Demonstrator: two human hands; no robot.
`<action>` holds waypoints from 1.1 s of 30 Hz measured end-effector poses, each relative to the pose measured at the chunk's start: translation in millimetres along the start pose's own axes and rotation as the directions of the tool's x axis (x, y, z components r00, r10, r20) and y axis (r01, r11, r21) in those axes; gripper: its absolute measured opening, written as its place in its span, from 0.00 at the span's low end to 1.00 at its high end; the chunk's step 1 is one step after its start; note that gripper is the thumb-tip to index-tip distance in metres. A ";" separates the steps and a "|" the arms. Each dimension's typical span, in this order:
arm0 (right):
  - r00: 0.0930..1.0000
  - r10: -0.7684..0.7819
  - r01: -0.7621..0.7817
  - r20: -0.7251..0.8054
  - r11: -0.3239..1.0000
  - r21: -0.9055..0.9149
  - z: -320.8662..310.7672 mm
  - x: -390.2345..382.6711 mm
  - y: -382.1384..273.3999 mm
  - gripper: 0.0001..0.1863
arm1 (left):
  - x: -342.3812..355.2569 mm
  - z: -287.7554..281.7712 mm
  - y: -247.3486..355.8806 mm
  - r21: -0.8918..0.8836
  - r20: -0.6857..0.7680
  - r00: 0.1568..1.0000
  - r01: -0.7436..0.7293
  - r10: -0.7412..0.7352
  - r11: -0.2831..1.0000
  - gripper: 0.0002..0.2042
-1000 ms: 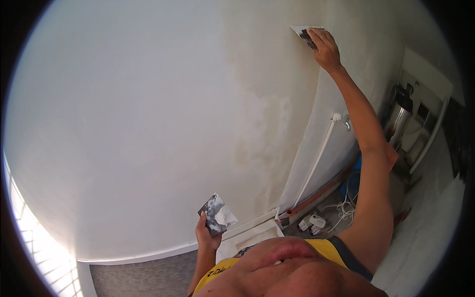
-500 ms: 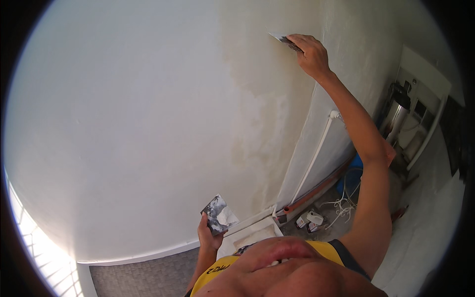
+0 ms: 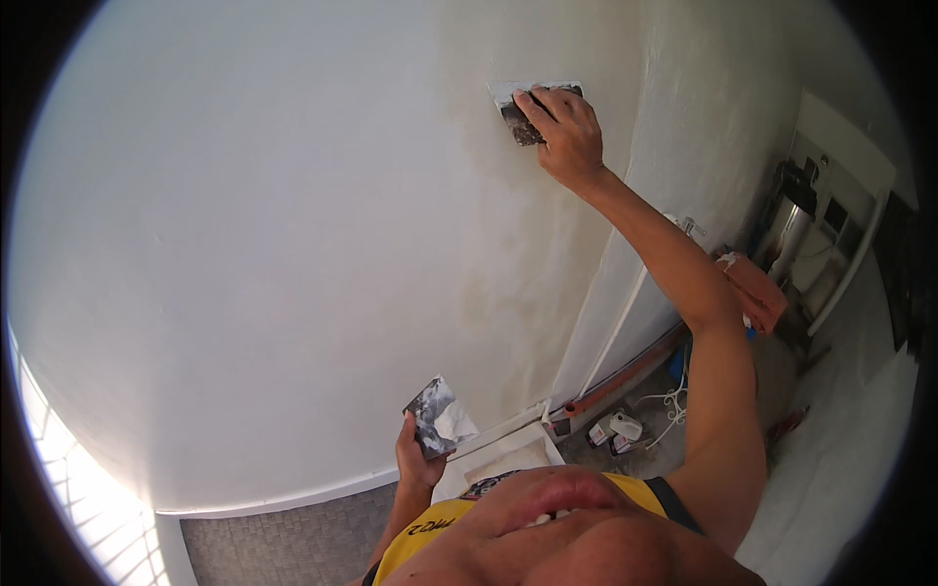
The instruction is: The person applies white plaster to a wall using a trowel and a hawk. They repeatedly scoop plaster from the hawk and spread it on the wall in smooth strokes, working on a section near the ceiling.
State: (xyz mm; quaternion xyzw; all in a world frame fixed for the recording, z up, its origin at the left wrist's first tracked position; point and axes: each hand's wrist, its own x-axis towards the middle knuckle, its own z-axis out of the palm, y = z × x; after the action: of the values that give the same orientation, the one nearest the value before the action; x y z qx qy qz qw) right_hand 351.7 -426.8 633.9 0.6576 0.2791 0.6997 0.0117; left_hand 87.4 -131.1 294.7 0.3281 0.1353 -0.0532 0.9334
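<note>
Two flat tools are in my hands, one to each side. My right grip (image 3: 570, 137) is clamped on a dark, smeared scraper (image 3: 518, 117), fingers spread over its back, with my arm stretched up and forward. That scraper is up at the pale wall (image 3: 293, 244), just left of the corner line; I cannot tell whether its whole edge touches. A white band runs along its upper edge.

Lower down and to the left, my left grip (image 3: 418, 461) is closed on the near side of a square plate (image 3: 428, 415), thumb on its face. White paste (image 3: 452, 423) sits in a lump toward the plate's right side, with streaks around it.

Below the right-hand scraper, the wall shows a blotchy beige patch (image 3: 518, 283). At the wall's foot, right of the plate, an orange-brown pipe (image 3: 625, 378) runs near some small containers (image 3: 625, 427).
</note>
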 end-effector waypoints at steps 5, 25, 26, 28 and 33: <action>0.999 0.022 -0.023 0.041 0.999 0.024 -22.7 16.1 51.2 0.32 | -11.5 15.4 5.0 0.013 -0.068 0.998 -0.014 0.015 1.000 0.22; 0.966 0.249 -0.251 -0.068 0.967 -0.031 -43.5 185.9 105.6 0.20 | -24.8 37.8 11.0 0.075 -0.098 0.994 -0.044 0.051 0.996 0.22; 0.973 0.220 -0.223 -0.070 0.974 -0.040 -37.7 186.8 119.2 0.20 | -25.0 38.2 10.2 0.070 -0.072 0.996 -0.050 0.055 0.996 0.22; 0.986 0.164 -0.166 -0.038 0.982 -0.086 -19.9 169.7 118.6 0.22 | -24.6 37.9 9.5 0.051 -0.019 0.998 -0.062 0.063 0.997 0.22; 0.996 -0.023 0.027 0.089 0.998 -0.049 14.9 23.0 -2.5 0.34 | -12.0 21.3 7.1 0.012 0.060 0.998 -0.029 0.028 1.000 0.23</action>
State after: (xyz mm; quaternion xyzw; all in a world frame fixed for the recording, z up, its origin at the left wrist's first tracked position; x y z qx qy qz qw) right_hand 361.6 -410.3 653.6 0.6838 0.2689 0.6765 0.0493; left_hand 81.9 -138.8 318.3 0.3341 0.1022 -0.0504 0.9356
